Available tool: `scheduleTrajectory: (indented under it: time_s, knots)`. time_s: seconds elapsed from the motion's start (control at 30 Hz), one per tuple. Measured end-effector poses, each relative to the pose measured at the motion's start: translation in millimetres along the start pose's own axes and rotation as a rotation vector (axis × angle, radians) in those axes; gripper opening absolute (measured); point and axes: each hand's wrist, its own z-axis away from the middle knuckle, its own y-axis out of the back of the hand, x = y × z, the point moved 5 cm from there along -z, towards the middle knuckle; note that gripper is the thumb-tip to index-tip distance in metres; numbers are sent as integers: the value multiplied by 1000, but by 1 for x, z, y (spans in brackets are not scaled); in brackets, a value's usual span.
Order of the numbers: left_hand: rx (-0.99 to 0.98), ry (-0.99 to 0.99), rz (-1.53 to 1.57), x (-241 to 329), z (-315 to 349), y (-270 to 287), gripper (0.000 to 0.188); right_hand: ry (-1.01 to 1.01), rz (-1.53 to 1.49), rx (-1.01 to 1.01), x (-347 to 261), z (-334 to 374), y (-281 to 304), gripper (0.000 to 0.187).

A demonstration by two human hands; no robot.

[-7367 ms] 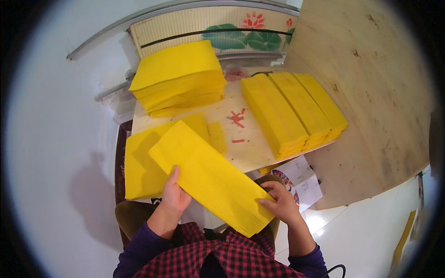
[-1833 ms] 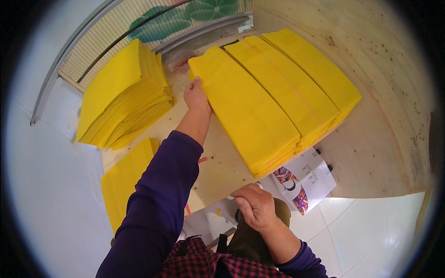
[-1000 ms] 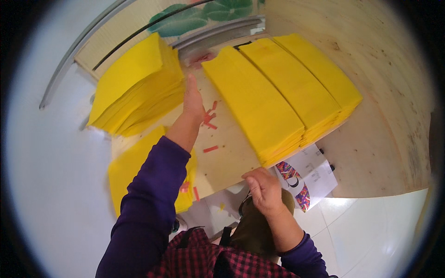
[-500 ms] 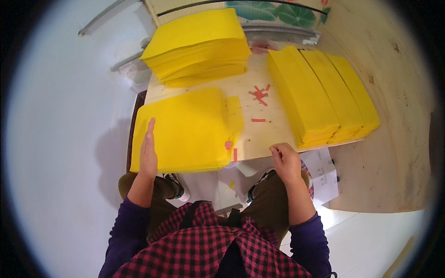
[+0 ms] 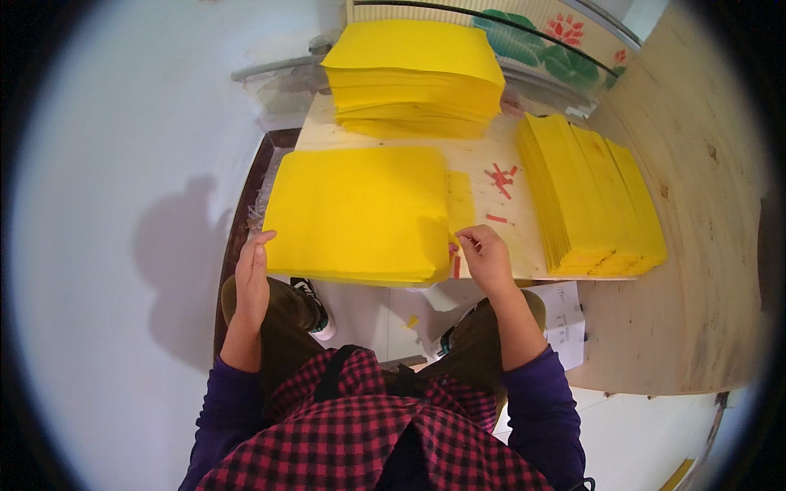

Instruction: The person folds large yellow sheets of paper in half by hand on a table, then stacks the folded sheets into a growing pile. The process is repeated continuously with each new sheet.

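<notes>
A neat stack of yellow felt-like sheets (image 5: 356, 213) lies near the table's front edge. My left hand (image 5: 254, 282) is upright at the stack's left edge, fingers stretched and together, fingertips beside the near left corner. At the right edge, my right hand (image 5: 489, 258) has thumb and forefinger pinched together. Its fingertips meet the sheet edge, but whatever lies between them is too small to make out. Just below those fingertips a red strip (image 5: 457, 268) lies at the table edge. A yellow piece (image 5: 461, 196) sticks out from under the stack's right side.
A taller yellow stack (image 5: 413, 98) stands at the back. To the right, several folded yellow bundles (image 5: 589, 196) stand side by side against a wooden panel (image 5: 688, 245). Small red strips (image 5: 501, 182) lie on the wooden tabletop (image 5: 491, 151) between the stacks. A white wall (image 5: 106, 245) borders the left.
My right hand has moved left to the stack's right edge. My left hand has shifted off the top to the stack's left edge. The whole view has swung leftward.
</notes>
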Motion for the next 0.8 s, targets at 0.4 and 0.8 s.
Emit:
scheduleTrajectory:
  time_s: [0.4, 0.8]
  knots:
    - [-376, -298, -351, -39, -76, -8, 6, 210, 149, -261, -47, -51, -65, 13]
    - [-471, -289, -501, -70, -145, -52, 20, 190, 417, -197, -16, -116, -82, 17]
